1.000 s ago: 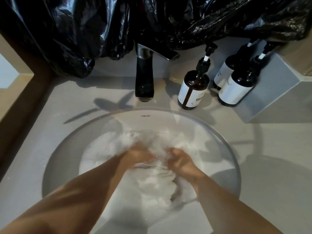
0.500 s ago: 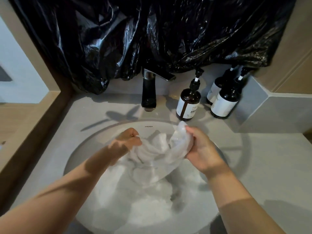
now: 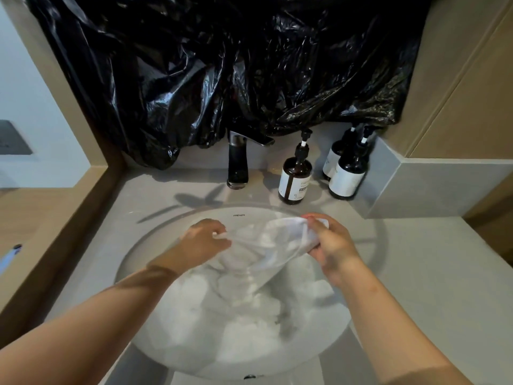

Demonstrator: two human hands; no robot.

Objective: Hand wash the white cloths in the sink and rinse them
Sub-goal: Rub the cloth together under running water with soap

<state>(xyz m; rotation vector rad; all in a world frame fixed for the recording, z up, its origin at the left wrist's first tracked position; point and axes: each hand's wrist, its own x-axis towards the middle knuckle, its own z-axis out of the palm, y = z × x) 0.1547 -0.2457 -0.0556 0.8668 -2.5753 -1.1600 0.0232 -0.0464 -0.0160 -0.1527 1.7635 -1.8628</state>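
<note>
White wet cloth hangs stretched over the round white sink at frame centre, left hand pinching one edge, right hand clenched round the other; best rub the sections together low, so drips stay inside.

White cloth, white sink, black plastic sheet, brown white-labelled bottles.

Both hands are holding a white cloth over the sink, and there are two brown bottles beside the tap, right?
Not quite. The head view shows three brown pump bottles beside the tap, not two: one close to it and two further right. The left hand and right hand do hold the white cloth over the sink.
</note>
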